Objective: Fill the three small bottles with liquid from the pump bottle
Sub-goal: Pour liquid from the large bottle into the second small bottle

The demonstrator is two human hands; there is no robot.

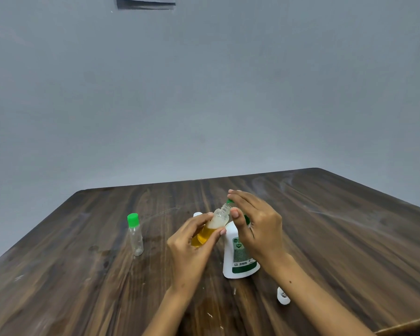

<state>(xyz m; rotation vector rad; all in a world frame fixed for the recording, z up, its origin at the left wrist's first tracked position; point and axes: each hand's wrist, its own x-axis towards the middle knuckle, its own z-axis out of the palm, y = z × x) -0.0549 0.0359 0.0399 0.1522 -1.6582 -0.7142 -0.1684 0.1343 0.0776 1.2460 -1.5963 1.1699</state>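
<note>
in front of me a dark wood-grain desk (349,238) with pale smears and a few dried spots on its top runs back to a plain grey wall (204,93), where a grey sheet-like thing (146,2) hangs at the upper edge.

I note even, soft illumination with no hard shadows. Pale glare streaks cross the table (337,214) at right centre of the frame. Wide-angle distortion bows the table edges toward the frame borders. Overall sharpness is soft; the hands at lower centre show slight blur, and the wall (204,81) reads flat grey.
</note>
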